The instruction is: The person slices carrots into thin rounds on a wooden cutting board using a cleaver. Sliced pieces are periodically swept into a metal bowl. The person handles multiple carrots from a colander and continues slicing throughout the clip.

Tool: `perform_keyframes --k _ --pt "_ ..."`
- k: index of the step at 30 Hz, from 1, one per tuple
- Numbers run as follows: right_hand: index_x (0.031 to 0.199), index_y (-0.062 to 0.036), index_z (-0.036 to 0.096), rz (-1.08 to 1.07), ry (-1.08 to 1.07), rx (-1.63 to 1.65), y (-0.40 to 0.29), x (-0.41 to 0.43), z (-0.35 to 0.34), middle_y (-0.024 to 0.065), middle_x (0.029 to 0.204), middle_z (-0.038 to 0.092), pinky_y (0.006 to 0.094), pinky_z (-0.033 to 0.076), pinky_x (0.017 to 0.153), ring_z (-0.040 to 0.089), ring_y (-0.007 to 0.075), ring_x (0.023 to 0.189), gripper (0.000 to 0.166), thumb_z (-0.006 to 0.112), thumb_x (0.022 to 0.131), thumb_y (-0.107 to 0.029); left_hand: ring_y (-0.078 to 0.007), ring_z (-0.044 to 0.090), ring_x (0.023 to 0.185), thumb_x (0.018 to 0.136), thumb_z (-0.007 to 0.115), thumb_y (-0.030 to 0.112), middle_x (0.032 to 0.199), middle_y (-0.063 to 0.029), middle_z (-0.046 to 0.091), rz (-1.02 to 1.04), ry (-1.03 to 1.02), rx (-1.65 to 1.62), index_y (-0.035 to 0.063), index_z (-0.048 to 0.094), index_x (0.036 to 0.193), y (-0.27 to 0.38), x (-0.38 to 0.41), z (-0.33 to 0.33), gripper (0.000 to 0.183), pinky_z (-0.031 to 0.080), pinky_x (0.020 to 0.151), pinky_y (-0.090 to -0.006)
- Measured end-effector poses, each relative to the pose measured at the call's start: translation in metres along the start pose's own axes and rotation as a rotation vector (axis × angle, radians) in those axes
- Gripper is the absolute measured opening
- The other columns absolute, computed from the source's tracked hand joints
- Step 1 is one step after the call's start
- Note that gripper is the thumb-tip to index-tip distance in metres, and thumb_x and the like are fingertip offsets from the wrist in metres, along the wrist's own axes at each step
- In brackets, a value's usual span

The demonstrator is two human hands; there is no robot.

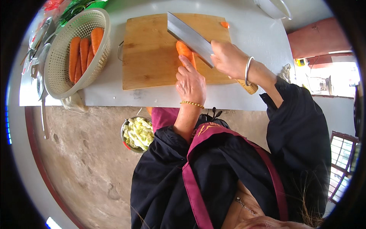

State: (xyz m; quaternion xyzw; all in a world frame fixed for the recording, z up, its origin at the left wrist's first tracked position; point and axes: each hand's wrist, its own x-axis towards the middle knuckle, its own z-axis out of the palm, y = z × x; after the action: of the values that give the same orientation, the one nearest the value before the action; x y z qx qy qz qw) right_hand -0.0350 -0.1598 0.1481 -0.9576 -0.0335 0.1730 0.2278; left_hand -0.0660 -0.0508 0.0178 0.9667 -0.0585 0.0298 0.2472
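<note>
My right hand (pixel 228 61) grips a cleaver (pixel 190 37) with a broad steel blade and a wooden handle. The blade slants over a peeled-looking carrot (pixel 184 49) lying on a wooden cutting board (pixel 148 60), and hides part of its right side. With fingers on the carrot's near end, my left hand (pixel 191 81) holds it against the board. A small orange carrot piece (pixel 224 25) rests at the board's far right corner.
At the left, a cream plastic colander (pixel 104 47) holds several carrots (pixel 83 53). Ladles (pixel 43 68) and green vegetables (pixel 74 13) lie beyond it. A white basin (pixel 274 8) stands far right. Below the table edge, a bucket of cabbage leaves (pixel 138 134) sits on the floor.
</note>
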Motion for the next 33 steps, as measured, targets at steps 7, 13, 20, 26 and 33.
perform_keyframes --k 7,13,20,26,33 --pt "0.082 0.0087 0.042 -0.263 0.218 -0.243 -0.01 0.013 0.014 0.0224 0.06 0.054 0.0398 0.045 0.042 0.054 0.0301 0.04 0.016 0.043 0.083 -0.008 -0.0331 0.057 0.077 0.077 0.058 0.019 0.09 -0.0198 0.052 0.01 0.039 -0.009 -0.0119 0.023 0.131 0.004 -0.002 0.0 0.071 0.049 0.061 -0.0401" --pt "0.086 0.0051 0.049 0.118 -0.068 -0.112 -0.033 0.013 0.007 0.0195 0.067 0.057 0.0386 0.046 0.041 0.057 0.0294 0.046 0.012 0.044 0.079 -0.003 -0.0344 0.057 0.083 0.078 0.058 0.02 0.095 -0.0217 0.053 -0.027 -0.001 -0.031 -0.0095 0.021 0.132 -0.002 -0.002 -0.006 0.072 0.048 0.068 -0.0418" --pt "0.096 0.0014 0.055 0.053 0.145 -0.227 -0.016 0.015 0.035 0.0242 0.094 0.061 0.0433 0.048 0.074 0.059 0.0367 0.09 0.024 0.054 0.078 -0.014 -0.0342 0.056 0.087 0.079 0.06 0.022 0.099 -0.0211 0.051 0.057 0.005 -0.103 -0.0084 0.016 0.134 0.006 -0.006 0.007 0.077 0.049 0.069 -0.0415" --pt "0.091 0.0 0.053 -0.034 0.268 -0.265 -0.006 0.006 0.046 0.0212 0.081 0.062 0.0452 0.048 0.069 0.06 0.0368 0.079 0.018 0.049 0.08 -0.014 -0.038 0.059 0.077 0.076 0.059 0.02 0.1 -0.0254 0.052 0.035 -0.027 -0.11 0.001 0.018 0.137 -0.024 -0.014 -0.03 0.076 0.048 0.066 -0.0459" --pt "0.092 0.0008 0.052 0.091 0.311 0.068 0.017 -0.007 0.026 0.021 0.079 0.06 0.0441 0.046 0.069 0.058 0.0366 0.077 0.022 0.043 0.085 -0.019 -0.0372 0.057 0.086 0.07 0.061 0.013 0.092 -0.0203 0.051 0.013 0.028 0.093 0.0055 0.029 0.132 -0.047 0.001 -0.069 0.07 0.048 0.072 -0.0422"
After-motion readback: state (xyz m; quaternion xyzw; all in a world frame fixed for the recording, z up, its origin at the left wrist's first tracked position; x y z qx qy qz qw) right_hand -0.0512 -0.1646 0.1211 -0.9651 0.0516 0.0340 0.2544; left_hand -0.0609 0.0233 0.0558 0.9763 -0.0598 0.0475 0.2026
